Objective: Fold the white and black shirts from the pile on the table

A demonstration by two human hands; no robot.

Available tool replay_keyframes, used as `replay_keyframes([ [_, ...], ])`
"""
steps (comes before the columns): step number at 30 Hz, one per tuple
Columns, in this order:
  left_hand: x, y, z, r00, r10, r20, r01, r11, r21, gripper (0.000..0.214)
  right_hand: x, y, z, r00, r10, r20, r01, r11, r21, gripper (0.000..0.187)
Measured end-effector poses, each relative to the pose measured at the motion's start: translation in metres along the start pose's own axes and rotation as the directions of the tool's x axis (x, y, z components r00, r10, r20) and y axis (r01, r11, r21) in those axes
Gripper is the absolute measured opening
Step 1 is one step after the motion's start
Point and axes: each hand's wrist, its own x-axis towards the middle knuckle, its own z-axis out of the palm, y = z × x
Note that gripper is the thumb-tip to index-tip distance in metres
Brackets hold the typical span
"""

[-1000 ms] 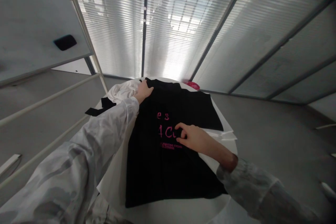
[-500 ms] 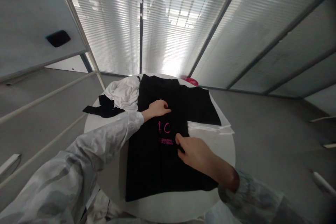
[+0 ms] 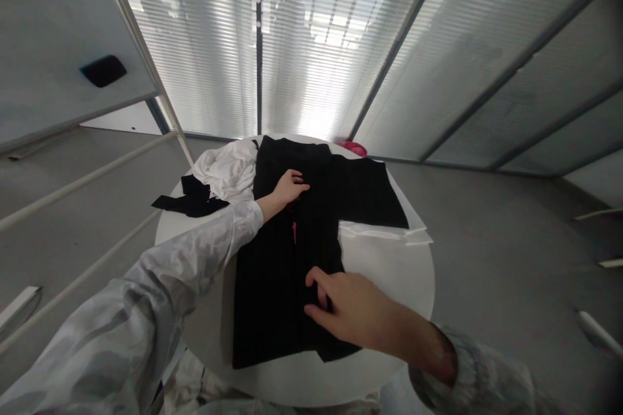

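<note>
A black T-shirt [image 3: 265, 298] lies on the round white table, its right side turned inward over the middle in a long fold. Only a sliver of its pink print [image 3: 294, 232] shows beside the fold. My left hand [image 3: 288, 188] rests on the upper part of the shirt, thumb and fingers apart. Lower down, over the folded side near the hem, is my right hand [image 3: 353, 305]. Its fingers are bent, with a gap between thumb and index finger, and no cloth shows between them.
On the table's left lie a crumpled white cloth [image 3: 226, 168] and a black strip of fabric [image 3: 192, 200]. White sheets [image 3: 384, 231] stick out under the black cloth at right. A pink item [image 3: 354, 148] sits at the far edge. White rails [image 3: 87, 185] stand left.
The shirt's right side has been folded inward, covering most of the pink print. My right hand has moved down toward the hem; my left hand has shifted slightly up and left, its fingers parting.
</note>
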Motion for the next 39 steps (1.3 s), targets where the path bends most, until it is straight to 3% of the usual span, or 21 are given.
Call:
replay_keyframes([
  [3, 0.009, -0.002, 0.003, 0.983, 0.172, -0.057, -0.171, 0.985, 0.016, 0.047, -0.001, 0.002, 0.005, 0.999, 0.011, 0.048, -0.005, 0.991, -0.137, 0.029],
  [7, 0.021, -0.008, -0.003, 0.886, 0.464, -0.031, -0.456, 0.88, 0.133, 0.056, -0.007, -0.002, 0.018, 0.993, -0.05, 0.103, 0.073, 0.968, -0.238, 0.015],
  [10, 0.026, -0.014, -0.012, 0.893, 0.45, 0.004, -0.434, 0.859, 0.271, 0.059, -0.012, -0.005, 0.02, 0.989, -0.102, 0.108, 0.123, 0.972, -0.201, 0.016],
  [12, 0.026, -0.016, -0.018, 0.913, 0.405, 0.036, -0.387, 0.837, 0.388, 0.057, -0.014, -0.003, 0.015, 0.994, -0.069, 0.081, 0.085, 0.972, -0.22, 0.025],
  [14, 0.022, -0.011, -0.022, 0.928, 0.364, 0.077, -0.351, 0.791, 0.502, 0.051, -0.015, 0.004, 0.008, 0.999, 0.044, -0.011, -0.045, 0.951, -0.307, 0.029],
  [16, 0.015, 0.0, -0.024, 0.938, 0.336, 0.087, -0.317, 0.725, 0.611, 0.045, -0.014, 0.016, 0.002, 0.976, 0.166, -0.142, -0.21, 0.895, -0.394, 0.03],
  [19, 0.002, 0.021, -0.022, 0.915, 0.386, 0.112, -0.347, 0.616, 0.708, 0.039, -0.011, 0.036, 0.003, 0.935, 0.277, -0.222, -0.349, 0.832, -0.431, 0.035],
  [21, -0.008, 0.033, -0.017, 0.856, 0.451, 0.251, -0.489, 0.552, 0.676, 0.036, -0.009, 0.047, 0.009, 0.936, 0.293, -0.197, -0.348, 0.859, -0.375, 0.03],
  [23, -0.017, 0.038, -0.011, 0.75, 0.451, 0.484, -0.662, 0.521, 0.539, 0.039, -0.009, 0.055, 0.019, 0.94, 0.279, -0.196, -0.325, 0.906, -0.27, 0.024],
  [25, -0.024, 0.036, -0.004, 0.632, 0.398, 0.665, -0.739, 0.57, 0.36, 0.05, -0.011, 0.06, 0.029, 0.93, 0.287, -0.228, -0.326, 0.932, -0.157, 0.026],
  [26, -0.027, 0.032, 0.0, 0.596, 0.382, 0.706, -0.735, 0.613, 0.289, 0.056, -0.014, 0.063, 0.033, 0.922, 0.304, -0.24, -0.335, 0.937, -0.101, 0.03],
  [27, -0.028, 0.028, 0.002, 0.583, 0.38, 0.718, -0.719, 0.653, 0.238, 0.06, -0.018, 0.066, 0.037, 0.915, 0.324, -0.242, -0.343, 0.939, -0.04, 0.034],
  [29, -0.029, 0.017, 0.006, 0.598, 0.401, 0.694, -0.686, 0.704, 0.184, 0.066, -0.028, 0.073, 0.043, 0.914, 0.345, -0.214, -0.331, 0.939, 0.097, 0.043],
  [33, -0.023, 0.002, 0.008, 0.623, 0.402, 0.672, -0.667, 0.721, 0.188, 0.065, -0.046, 0.081, 0.053, 0.934, 0.334, -0.129, -0.296, 0.923, 0.245, 0.053],
  [39, -0.02, 0.01, 0.004, 0.595, 0.321, 0.737, -0.678, 0.693, 0.245, 0.048, -0.046, 0.071, 0.048, 0.918, 0.357, -0.17, -0.379, 0.918, -0.118, 0.05],
])
